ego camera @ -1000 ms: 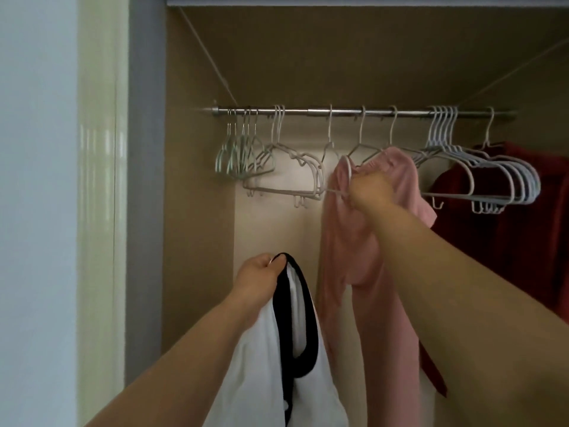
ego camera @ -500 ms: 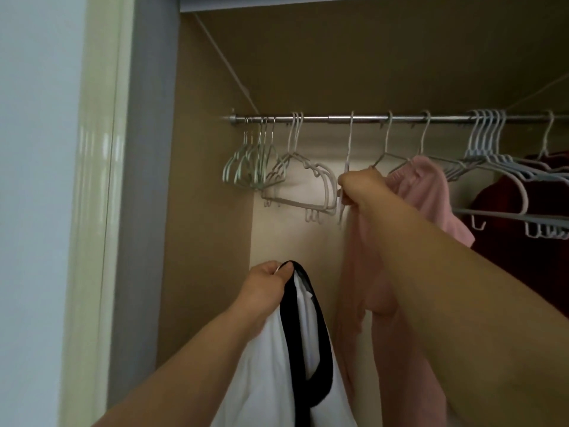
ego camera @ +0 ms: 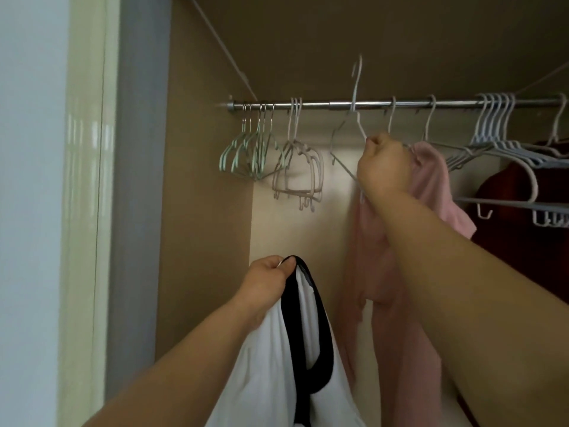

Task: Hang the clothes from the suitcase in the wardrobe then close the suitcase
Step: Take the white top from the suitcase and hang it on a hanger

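Observation:
My left hand [ego camera: 267, 280] grips the black-trimmed neckline of a white garment [ego camera: 268, 374], which hangs down below it in front of the open wardrobe. My right hand [ego camera: 383, 164] grips a thin white hanger [ego camera: 354, 118]. The hanger's hook rises above the metal rail [ego camera: 323, 105], clear of it. A pink garment [ego camera: 431, 186] hangs on the rail just behind and right of my right hand. The suitcase is out of view.
Empty hangers crowd the rail: mint ones [ego camera: 246, 155] at the left, pale ones [ego camera: 300, 167] beside them, a white bunch [ego camera: 505, 149] at the right. A dark red garment [ego camera: 523, 229] hangs far right. The wardrobe's side panel [ego camera: 200, 211] stands at the left.
My right hand has lifted the white hanger so that its hook now stands above the rail instead of hanging on it. My left hand still holds the white garment. The view has shifted closer.

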{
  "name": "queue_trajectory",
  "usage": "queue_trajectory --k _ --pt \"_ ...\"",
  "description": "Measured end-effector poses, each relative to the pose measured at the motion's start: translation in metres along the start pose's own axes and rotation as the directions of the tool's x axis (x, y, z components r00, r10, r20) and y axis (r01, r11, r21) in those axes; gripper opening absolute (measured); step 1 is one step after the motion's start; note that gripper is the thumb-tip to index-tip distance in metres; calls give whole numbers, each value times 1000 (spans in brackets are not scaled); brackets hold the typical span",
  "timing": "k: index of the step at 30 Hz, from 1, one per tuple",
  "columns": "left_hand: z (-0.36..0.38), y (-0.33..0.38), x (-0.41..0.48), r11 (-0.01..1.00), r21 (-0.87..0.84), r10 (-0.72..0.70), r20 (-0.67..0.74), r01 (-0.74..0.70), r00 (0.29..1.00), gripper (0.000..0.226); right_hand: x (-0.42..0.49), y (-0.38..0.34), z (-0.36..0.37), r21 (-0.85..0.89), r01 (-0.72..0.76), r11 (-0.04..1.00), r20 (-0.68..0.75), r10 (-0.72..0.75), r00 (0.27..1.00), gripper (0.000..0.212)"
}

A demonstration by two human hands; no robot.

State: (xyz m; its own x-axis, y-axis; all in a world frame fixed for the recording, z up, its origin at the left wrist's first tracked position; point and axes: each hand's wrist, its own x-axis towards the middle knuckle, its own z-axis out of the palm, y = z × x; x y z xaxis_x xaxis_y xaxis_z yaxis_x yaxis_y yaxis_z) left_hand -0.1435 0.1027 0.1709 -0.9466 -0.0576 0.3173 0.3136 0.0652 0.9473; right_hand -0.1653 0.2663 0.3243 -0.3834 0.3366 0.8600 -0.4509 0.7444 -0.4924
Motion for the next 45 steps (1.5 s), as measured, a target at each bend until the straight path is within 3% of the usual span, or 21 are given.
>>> queue_trajectory --k 4,7,9,11,15,19,21,23,25,27,30,34,38,41,43,45 --pt "-7 -8 1 999 15 -33 -50 34 998 32 -69 19 -11 148 -46 988 -89 60 994 41" --pt "-10 -18 -2 997 33 -70 -65 72 995 35 -133 46 3 154 -239 959 106 224 969 48" --pt "-10 -24 -4 996 25 -85 -73 87 994 34 -145 58 16 276 -417 866 217 367 905 24" --pt "-7 -27 -6 996 29 -86 -51 88 995 34 -144 62 16 315 -509 801 202 467 861 11" --pt "-6 -32 -14 996 21 -84 12 84 996 31 -157 64 2 313 -483 818 148 460 875 25" --pt "-13 -40 -22 995 10 -100 57 100 993 32 -163 60 -15 387 -579 717 225 536 814 23" --pt "-15 -40 -26 993 8 -119 87 119 989 31 -160 56 -27 383 -542 748 149 529 835 11" --pt "-18 -42 -32 988 8 -153 134 153 979 29 -169 55 -40 340 -471 814 77 475 877 18" --pt "-23 -44 -40 981 3 -194 154 196 969 23 -190 58 -51 323 -437 839 94 431 898 24" --pt "-28 -45 -50 971 13 -239 161 240 958 22 -214 62 -63 364 -456 812 167 425 890 18" --pt "-30 -47 -66 957 30 -289 124 288 949 29 -243 71 -82 436 -608 663 380 477 792 22" --pt "-10 -44 -96 959 94 -279 157 267 947 20 -268 70 -93 492 -737 463 623 404 670 22" --pt "21 -34 -133 969 99 -244 282 225 928 19 -288 62 -103 382 -707 595 717 293 633 18" --pt "31 -29 -158 983 24 -180 367 184 913 7 -304 65 -110 215 -677 704 829 234 507 11" --pt "32 -26 -169 983 -37 -156 365 182 918 16 -313 71 -114 137 -682 719 885 220 410 19" --pt "24 -25 -180 991 51 -136 333 126 933 19 -319 69 -119 140 -677 722 889 210 408 8"
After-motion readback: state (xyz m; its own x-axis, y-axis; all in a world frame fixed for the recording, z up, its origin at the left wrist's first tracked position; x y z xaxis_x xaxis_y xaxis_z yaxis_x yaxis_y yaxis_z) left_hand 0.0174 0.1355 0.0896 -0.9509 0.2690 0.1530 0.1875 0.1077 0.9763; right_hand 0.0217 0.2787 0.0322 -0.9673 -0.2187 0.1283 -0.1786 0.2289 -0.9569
